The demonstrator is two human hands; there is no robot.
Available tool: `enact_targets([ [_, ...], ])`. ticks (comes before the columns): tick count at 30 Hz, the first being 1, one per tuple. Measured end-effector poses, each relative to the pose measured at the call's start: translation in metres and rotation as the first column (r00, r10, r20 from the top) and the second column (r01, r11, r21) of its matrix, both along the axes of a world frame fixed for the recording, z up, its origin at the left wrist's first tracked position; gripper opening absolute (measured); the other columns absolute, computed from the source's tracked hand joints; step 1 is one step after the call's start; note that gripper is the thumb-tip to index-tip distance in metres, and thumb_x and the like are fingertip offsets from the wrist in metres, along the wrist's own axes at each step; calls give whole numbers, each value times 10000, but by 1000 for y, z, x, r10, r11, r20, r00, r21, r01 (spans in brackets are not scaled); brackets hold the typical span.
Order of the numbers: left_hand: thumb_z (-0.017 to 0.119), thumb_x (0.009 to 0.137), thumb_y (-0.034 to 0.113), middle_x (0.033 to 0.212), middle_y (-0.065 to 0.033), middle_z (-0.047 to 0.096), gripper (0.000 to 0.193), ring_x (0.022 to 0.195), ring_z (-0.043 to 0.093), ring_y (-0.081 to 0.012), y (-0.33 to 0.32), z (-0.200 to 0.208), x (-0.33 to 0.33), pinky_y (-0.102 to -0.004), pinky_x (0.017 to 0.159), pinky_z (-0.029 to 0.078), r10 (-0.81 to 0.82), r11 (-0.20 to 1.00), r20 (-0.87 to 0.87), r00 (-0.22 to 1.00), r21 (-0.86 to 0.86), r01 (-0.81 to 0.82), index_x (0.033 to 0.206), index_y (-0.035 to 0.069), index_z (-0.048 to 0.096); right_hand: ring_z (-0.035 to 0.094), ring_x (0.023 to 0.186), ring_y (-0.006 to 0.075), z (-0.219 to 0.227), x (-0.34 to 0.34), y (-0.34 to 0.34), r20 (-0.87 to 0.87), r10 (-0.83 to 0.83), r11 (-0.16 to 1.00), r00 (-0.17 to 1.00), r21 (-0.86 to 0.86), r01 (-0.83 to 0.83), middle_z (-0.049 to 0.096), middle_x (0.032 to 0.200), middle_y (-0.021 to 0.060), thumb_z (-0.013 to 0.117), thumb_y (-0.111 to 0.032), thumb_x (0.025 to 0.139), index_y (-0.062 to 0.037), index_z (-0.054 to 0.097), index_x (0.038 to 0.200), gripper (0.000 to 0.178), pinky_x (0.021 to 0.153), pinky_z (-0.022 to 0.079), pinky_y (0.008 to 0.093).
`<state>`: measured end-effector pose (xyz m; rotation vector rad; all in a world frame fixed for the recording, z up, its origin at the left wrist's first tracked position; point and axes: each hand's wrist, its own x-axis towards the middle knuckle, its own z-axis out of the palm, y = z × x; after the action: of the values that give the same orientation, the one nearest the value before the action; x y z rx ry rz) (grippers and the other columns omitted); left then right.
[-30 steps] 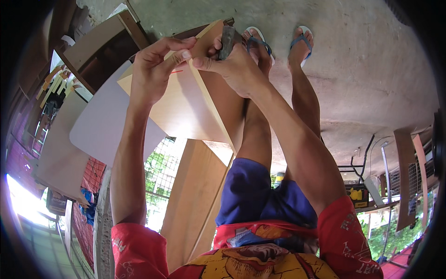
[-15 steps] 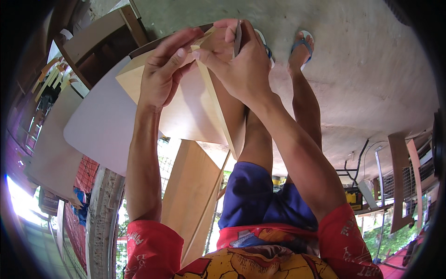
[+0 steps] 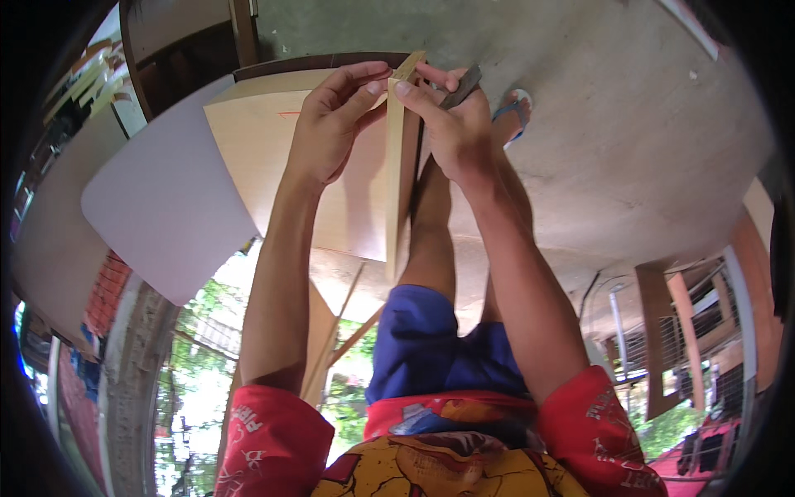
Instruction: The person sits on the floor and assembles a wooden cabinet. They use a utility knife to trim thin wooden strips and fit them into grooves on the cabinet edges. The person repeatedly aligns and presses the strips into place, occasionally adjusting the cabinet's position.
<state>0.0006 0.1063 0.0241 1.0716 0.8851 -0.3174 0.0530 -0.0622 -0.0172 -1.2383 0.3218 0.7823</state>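
A pale wooden box-like piece stands in front of me, a narrow light edge along its right side. By the top of that edge is my left hand, thumb and fingers drawn together in a pinch; what they hold, if anything, is too small to make out. My right hand is closed around a dark grey flat piece, which sticks out past the fingers; its kind is unclear. The right thumb presses on the top corner of the light edge.
A light grey rounded board lies to the left of the wooden piece. Dark wooden furniture stands at the far left. A concrete post rises at lower left, and boards stand at the right. My sandalled foot is on the floor.
The view has shifted. Both hands and the wooden edge appear farther right and lower, and the edge looks more upright. The dark flat piece has tilted to the right; one foot is now hidden.
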Motion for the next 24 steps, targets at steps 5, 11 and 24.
enact_targets([
  [5,684,1107,182,1265,-111,744,332,1125,718,-179,-14,-3,-9,-348,1108,566,87,995,39,995,36,-88,1367,-24,695,649,1241,227,6,5,-1,-50,63,998,997,7,-62,585,1501,302,840,-138,997,-83,400,1032,444,996,571,338],
  [11,745,1055,225,1286,-184,780,443,1255,734,-253,-39,6,-3,-363,1069,568,-7,897,44,999,442,-13,1393,-57,697,702,1158,215,-5,12,-33,-142,116,993,983,28,-113,609,1505,283,770,-85,1038,-81,431,1035,340,954,589,326],
  [24,714,1059,262,875,-288,752,358,799,746,-478,-47,42,37,-510,754,584,-360,484,-418,834,680,550,1009,-91,744,717,761,189,14,-1,-262,-233,225,751,946,-577,-321,715,932,125,775,-164,1020,-66,469,977,325,661,538,321],
])
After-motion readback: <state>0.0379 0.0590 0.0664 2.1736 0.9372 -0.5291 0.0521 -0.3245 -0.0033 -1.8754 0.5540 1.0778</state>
